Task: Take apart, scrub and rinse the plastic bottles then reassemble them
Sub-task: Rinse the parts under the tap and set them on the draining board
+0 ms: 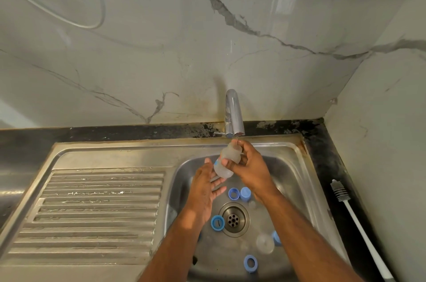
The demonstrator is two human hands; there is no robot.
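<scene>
**Fingers curl round a bottle under the tap**

Fingers [227, 163] of the right hand [250, 166] curl round a clear bottle [227, 160] and hold it tilted, mouth up, just below the tap [234, 113] spout. Left hand [204, 187] lies open beside and below the bottle, palm turned to it, its fingers straight and slightly spread, the tips near the bottle's base; whether they touch it I cannot tell.

Below the tap, in the sink [288, 166], blue caps lie loose: two caps [239, 193] touching each other near the right wrist, a ring [217, 222] just left of the drain [234, 219], and a second ring [250, 263] nearest the camera. A second clear bottle [265, 243] with a blue cap end lies on its side, right of the drain. A bottle brush [355, 217] lies on the dark worktop [327, 162], right of the sink.
</scene>
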